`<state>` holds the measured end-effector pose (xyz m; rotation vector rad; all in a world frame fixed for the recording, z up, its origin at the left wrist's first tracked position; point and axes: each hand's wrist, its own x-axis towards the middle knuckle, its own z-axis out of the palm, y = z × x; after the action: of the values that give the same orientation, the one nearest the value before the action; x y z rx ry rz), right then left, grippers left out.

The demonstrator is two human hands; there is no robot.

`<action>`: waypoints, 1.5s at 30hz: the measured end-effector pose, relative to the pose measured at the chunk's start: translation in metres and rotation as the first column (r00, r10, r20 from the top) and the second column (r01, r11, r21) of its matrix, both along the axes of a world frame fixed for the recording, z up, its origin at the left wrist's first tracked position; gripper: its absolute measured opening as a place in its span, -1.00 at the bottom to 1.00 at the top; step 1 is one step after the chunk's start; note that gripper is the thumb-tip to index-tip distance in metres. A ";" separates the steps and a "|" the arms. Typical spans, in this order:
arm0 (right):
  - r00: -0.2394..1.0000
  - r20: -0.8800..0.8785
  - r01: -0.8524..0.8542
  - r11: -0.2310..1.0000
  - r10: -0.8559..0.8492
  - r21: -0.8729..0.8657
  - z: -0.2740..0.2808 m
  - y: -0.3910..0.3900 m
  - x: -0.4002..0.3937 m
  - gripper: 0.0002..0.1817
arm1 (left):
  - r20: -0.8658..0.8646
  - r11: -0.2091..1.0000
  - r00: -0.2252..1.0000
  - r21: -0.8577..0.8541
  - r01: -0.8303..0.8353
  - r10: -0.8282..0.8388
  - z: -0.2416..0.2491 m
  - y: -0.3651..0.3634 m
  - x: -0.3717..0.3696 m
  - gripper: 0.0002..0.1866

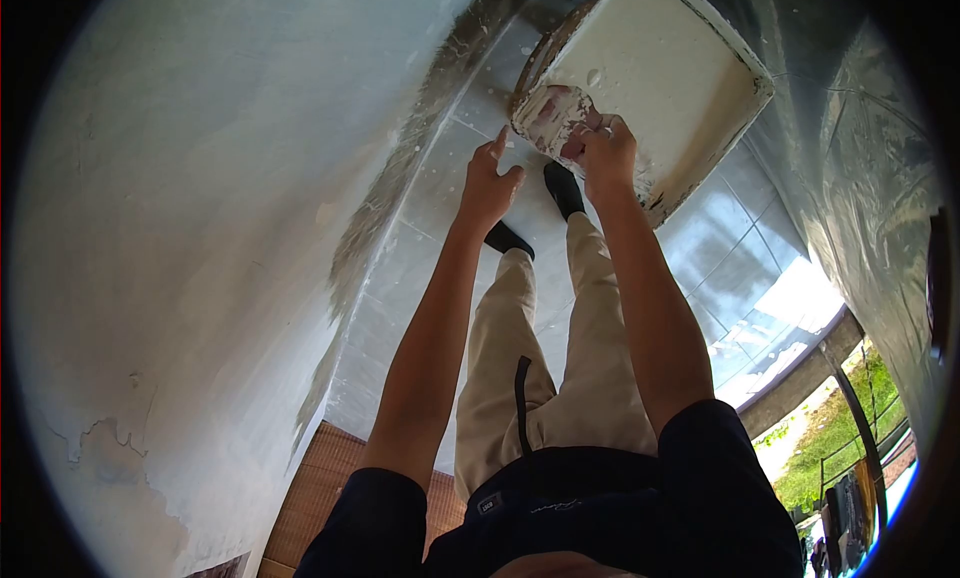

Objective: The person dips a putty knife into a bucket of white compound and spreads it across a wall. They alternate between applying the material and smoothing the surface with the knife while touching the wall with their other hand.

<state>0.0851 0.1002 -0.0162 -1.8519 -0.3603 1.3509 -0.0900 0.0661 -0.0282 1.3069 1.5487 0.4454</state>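
My right hand (608, 160) is closed around the reddish handle of a broad scraper (556, 116), its face smeared with pale paste. The scraper lies over the near left corner of a large rectangular tub (702, 173) with a crusted rim. Smooth cream-coloured paste (665, 68) fills much of that tub. Just left of the scraper is my left hand (488, 190), holding nothing. Its index finger points toward the tub's corner, with the thumb held apart.
A patchy plastered wall (200, 198) rises on the left, its lower edge dark and rough. Grey floor tiles (405, 263) lie under my feet. Plastic sheeting (870, 148) hangs at the right. A brown woven mat (318, 488) lies at lower left; grass (850, 418) shows outside.
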 end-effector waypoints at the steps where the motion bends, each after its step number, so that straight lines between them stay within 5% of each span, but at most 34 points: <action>1: 0.999 -0.022 0.050 0.999 -0.050 0.007 -0.001 0.000 0.000 -0.80 | -0.005 0.999 1.000 -0.029 -0.013 0.013 -0.004 -0.001 -0.002 -0.25; 6: 0.975 -0.217 0.066 0.997 -0.055 0.042 0.025 0.000 0.004 -0.77 | 0.051 0.990 0.994 -0.116 -0.085 0.092 -0.008 -0.003 -0.008 -0.28; 18: 0.786 -0.612 0.128 0.945 0.087 0.300 0.097 0.034 0.009 -0.76 | 0.060 0.982 0.989 0.125 -0.140 0.133 0.091 0.042 -0.020 -0.37; 26: 0.719 -0.648 0.085 0.894 0.251 0.441 0.174 0.070 0.003 -0.73 | -0.199 0.954 0.978 0.301 -0.007 0.070 0.194 0.077 -0.031 -0.40; 32: 0.546 -0.792 0.209 0.872 0.273 0.443 0.229 0.099 -0.006 -0.55 | -0.355 0.899 0.931 0.431 0.080 0.087 0.267 0.087 -0.034 -0.40; 40: 0.609 -0.631 0.043 0.775 0.480 0.631 0.306 0.102 -0.028 -0.58 | -0.315 0.808 0.939 0.584 0.077 0.138 0.349 0.077 -0.038 -0.48; 45: 0.771 -0.230 -0.197 0.566 0.594 0.801 0.329 0.103 -0.051 -0.88 | -0.435 0.680 0.881 0.704 0.203 0.187 0.405 0.062 -0.043 -0.56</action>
<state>0.0342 0.2035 0.3127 -0.7033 -0.9686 1.5865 -0.1331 0.1285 0.3771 2.1898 1.8446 0.8561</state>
